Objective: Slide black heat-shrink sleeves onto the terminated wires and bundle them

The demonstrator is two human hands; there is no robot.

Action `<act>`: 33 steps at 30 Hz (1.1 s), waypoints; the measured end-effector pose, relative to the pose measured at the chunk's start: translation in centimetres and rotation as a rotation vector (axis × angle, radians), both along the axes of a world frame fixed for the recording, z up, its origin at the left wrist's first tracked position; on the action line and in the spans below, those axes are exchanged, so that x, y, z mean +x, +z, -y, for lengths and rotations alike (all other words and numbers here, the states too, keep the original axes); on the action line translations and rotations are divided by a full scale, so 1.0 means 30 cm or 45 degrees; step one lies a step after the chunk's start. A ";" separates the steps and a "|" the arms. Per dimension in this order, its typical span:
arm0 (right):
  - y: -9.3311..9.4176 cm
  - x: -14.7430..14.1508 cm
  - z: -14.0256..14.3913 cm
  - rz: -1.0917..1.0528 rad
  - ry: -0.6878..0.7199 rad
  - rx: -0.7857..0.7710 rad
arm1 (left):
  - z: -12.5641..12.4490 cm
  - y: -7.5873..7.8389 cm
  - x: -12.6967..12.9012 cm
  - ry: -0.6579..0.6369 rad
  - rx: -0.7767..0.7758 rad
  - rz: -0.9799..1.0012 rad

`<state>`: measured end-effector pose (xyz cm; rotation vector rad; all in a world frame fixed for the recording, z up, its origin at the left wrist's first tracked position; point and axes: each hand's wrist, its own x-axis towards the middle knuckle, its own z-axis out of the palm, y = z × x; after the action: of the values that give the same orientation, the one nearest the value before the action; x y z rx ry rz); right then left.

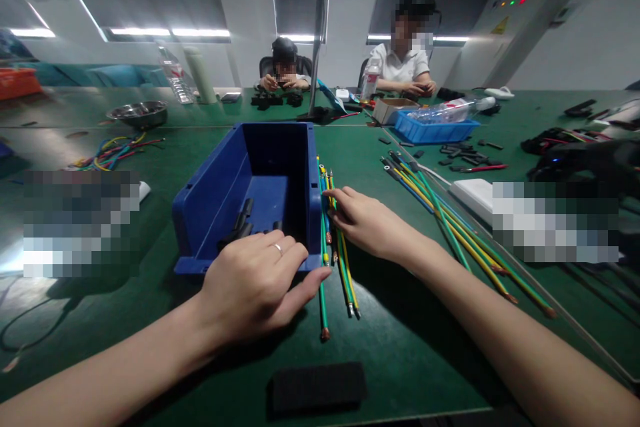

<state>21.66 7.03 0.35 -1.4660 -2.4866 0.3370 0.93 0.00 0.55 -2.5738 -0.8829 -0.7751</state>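
My left hand (255,283) rests spread and empty against the near corner of the blue bin (210,207), which holds a few small black tubes (241,221), while just beside it my right hand (367,221) lies loosely on the short bundle of yellow-green wires (342,260), fingertips touching them, nothing gripped. I judge those wires light, springy and slick-jacketed, best pinched mid-length, clear of the bare copper ends. The green mat (400,340) looks smooth; more wires (450,227) fan out rightward, and two people sit at the far side.
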 end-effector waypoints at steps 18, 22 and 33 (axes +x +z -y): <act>0.011 0.010 -0.009 -0.091 -0.039 -0.066 | 0.002 0.005 -0.002 0.002 -0.007 0.004; 0.000 0.014 -0.020 -0.180 -0.082 -0.066 | 0.003 0.007 0.000 0.003 -0.006 0.001; 0.009 0.020 -0.048 -0.310 -0.392 0.083 | 0.002 0.006 -0.004 0.008 -0.014 -0.001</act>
<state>22.26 8.46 0.62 -1.6414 -2.0290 0.3481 0.80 -0.06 0.73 -2.5790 -0.8973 -0.7698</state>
